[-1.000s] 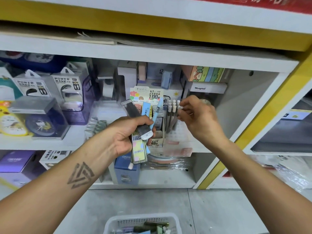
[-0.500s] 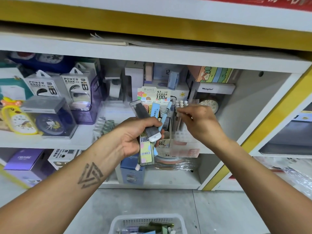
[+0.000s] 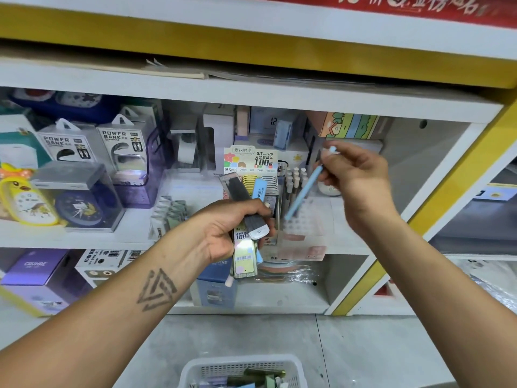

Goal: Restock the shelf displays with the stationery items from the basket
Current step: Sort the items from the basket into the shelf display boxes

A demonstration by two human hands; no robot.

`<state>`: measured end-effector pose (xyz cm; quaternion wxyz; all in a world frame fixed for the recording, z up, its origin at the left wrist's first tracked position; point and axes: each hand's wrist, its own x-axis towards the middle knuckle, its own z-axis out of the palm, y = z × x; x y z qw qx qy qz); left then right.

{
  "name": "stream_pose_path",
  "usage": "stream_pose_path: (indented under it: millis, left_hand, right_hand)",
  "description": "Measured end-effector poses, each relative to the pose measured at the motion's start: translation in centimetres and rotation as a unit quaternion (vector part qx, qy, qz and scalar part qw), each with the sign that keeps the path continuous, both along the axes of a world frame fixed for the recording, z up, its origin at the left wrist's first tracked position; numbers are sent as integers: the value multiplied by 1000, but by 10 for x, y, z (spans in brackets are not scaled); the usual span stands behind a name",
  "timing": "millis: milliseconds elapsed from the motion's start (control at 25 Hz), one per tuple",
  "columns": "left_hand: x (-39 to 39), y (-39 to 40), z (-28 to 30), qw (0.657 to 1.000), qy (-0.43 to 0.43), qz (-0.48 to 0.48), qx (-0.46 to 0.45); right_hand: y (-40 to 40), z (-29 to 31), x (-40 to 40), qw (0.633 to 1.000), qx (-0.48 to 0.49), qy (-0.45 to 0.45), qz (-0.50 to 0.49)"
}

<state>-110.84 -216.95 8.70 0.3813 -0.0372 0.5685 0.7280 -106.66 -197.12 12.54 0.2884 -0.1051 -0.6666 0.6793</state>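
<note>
Left hand (image 3: 223, 228) is gripping a fanned bunch of lead refill packs (image 3: 246, 219), long axes running up-and-down, one reading "100". Just behind it, the display card (image 3: 250, 161) is showing "0.7 HB 100". Right hand (image 3: 355, 177) is pinching a light-blue pen (image 3: 303, 191), tilting diagonally, tip pointing down-left.

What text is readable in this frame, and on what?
"POWER BANK": left power bank box
"POWER BANK": right power bank box
"0.7 HB", "100": lead refill display card
"100": refill pack in left hand
"12": box at shelf back
"CRUHRE", uncertain: purple box
Red banner: characters cut off, unreadable.
</note>
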Motion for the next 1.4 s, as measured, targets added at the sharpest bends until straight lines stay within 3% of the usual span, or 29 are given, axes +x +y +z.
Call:
stream_pose_path:
  millis: [80, 240, 680, 920, 1000, 1120, 1160, 1280, 1400]
  left_hand:
    - [0, 2, 0, 1000, -4, 3, -1]
    - [-1, 8, -1, 1000, -7, 14, 12]
    - [-5, 14, -7, 1000, -4, 5, 22]
    - [-4, 13, -8, 1000, -3, -1, 21]
    - [-3, 13, -8, 1000, -3, -6, 24]
    - [-2, 12, -6, 999, -2, -23, 32]
    - [-1, 11, -5, 999, -1, -30, 33]
    - [0, 10, -3, 998, 7, -46, 30]
    - [1, 8, -2, 998, 11, -57, 27]
  right_hand:
    - [16, 0, 2, 994, 104, -12, -43]
    - [28, -16, 3, 944, 317, -71, -58]
    - [28, -37, -14, 900, 422, -112, -20]
    - [28, -40, -23, 904, 417, -90, -11]
    - [29, -45, -25, 876, 473, -89, -33]
    - [30, -51, -30, 791, 596, -129, -47]
    - [28, -51, -30, 782, 607, -139, -36]
    - [17, -39, -26, 817, 568, -98, -34]
    - [-5, -23, -16, 931, 359, -66, 18]
